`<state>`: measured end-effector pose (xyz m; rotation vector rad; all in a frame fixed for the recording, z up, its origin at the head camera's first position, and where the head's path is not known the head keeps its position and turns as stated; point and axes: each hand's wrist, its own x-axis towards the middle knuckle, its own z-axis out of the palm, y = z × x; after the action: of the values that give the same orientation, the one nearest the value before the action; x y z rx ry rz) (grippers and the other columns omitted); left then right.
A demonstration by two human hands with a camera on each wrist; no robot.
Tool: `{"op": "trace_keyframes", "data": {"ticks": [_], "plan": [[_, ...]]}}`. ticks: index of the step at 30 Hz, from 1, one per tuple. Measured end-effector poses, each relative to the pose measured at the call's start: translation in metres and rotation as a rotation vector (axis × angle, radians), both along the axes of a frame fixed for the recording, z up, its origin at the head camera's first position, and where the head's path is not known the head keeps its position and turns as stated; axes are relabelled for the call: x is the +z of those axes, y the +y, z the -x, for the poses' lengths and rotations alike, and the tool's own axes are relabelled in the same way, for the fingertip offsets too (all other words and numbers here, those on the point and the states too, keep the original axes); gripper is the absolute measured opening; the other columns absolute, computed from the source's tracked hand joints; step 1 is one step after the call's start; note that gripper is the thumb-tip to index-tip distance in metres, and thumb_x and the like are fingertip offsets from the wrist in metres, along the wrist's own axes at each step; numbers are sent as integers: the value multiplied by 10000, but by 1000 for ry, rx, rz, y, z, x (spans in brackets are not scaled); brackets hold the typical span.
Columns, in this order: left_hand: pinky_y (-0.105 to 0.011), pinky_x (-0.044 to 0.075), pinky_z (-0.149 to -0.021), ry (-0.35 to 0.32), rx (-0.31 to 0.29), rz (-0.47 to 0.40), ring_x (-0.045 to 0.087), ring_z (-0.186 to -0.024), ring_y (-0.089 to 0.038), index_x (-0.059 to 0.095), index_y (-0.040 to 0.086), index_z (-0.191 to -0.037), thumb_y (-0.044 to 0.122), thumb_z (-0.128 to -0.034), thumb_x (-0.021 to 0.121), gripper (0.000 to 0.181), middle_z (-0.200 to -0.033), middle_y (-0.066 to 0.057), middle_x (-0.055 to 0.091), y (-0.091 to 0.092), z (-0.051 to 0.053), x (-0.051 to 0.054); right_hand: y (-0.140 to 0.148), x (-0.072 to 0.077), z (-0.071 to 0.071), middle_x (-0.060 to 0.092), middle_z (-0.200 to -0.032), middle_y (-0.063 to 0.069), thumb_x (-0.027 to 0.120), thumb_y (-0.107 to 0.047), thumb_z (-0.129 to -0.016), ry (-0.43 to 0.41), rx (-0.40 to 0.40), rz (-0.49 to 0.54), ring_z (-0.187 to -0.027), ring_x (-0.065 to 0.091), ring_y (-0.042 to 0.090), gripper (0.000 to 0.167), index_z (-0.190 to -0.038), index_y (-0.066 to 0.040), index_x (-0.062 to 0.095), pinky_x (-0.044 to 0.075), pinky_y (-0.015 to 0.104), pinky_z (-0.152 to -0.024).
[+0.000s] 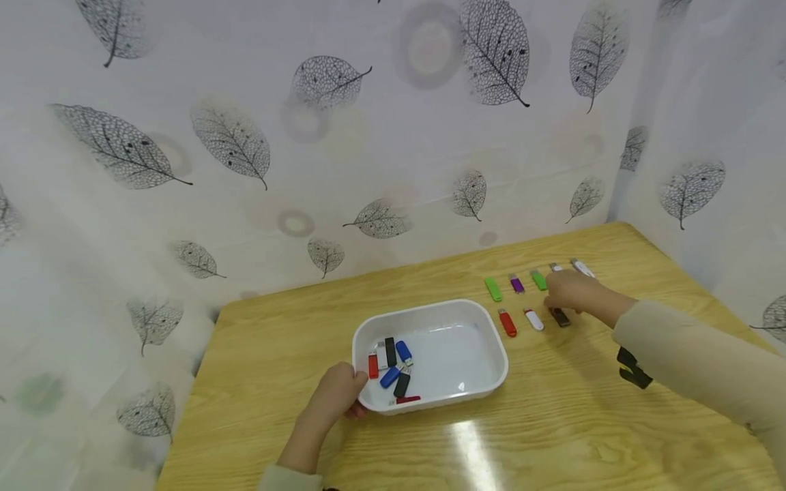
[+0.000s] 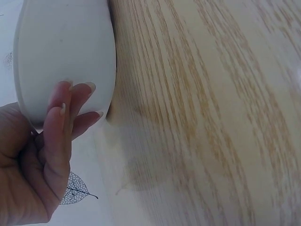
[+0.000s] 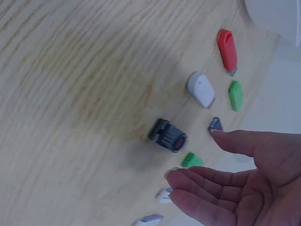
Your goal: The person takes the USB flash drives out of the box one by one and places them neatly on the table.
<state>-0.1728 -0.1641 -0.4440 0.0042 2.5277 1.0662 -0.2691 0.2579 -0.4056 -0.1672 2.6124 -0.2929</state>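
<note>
At the near-left corner of a white tray [image 1: 442, 368], my left hand [image 1: 334, 392] grips the rim; in the left wrist view its fingers lie against the outer wall [image 2: 66, 52]. Inside the tray's left part lie several USB sticks, including a blue one [image 1: 390, 376] and a black one [image 1: 390, 352]. My right hand [image 1: 574, 291] is over the rows of sticks on the table, close to a dark stick [image 1: 561, 318]. The right wrist view shows this hand [image 3: 254, 183] with thumb and fingers apart, nothing between them, beside the dark stick [image 3: 168, 135].
Around the right hand lie a red stick [image 1: 507, 322], white sticks [image 1: 534, 320] [image 3: 201, 89], green sticks [image 1: 493, 289] and a purple one [image 1: 517, 284]. A leaf-patterned curtain [image 1: 368, 164] stands behind the wooden table [image 1: 276, 341].
</note>
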Motion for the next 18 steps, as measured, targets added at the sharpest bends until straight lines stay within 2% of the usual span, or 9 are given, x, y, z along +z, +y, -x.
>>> {"op": "trace_keyframes", "data": {"ticks": [6,8,12,18], "plan": [[-282,515,-415,9,-4,-16,582,-423,-136,588,-57,-748,102,-882,446,252,-504,-63,592,-1,0,-1,-15,24,5,436,-460,4,522,-147,-929,-41,-22,49,-407,430,100,303,-638,-91,462,379,205,-425],[-282,517,-419,9,-5,-19,585,-432,-138,588,-56,-757,105,-886,445,251,-513,-65,593,-1,0,-1,-21,31,6,410,-469,-14,492,-142,-941,-29,-21,64,-408,382,87,264,-688,-71,471,345,196,-408],[-283,517,-417,9,-2,-16,582,-430,-139,589,-56,-756,104,-887,448,251,-513,-66,590,-1,0,-1,-35,39,8,467,-483,10,440,-138,-957,-4,-3,89,-399,399,91,242,-755,-28,513,346,194,-395],[-291,518,-414,6,-2,-25,581,-421,-139,585,-52,-745,103,-881,450,246,-504,-64,589,-1,1,-2,-58,45,7,450,-479,16,448,-137,-955,-30,52,129,-402,395,105,305,-653,-98,462,325,197,-391]]}}
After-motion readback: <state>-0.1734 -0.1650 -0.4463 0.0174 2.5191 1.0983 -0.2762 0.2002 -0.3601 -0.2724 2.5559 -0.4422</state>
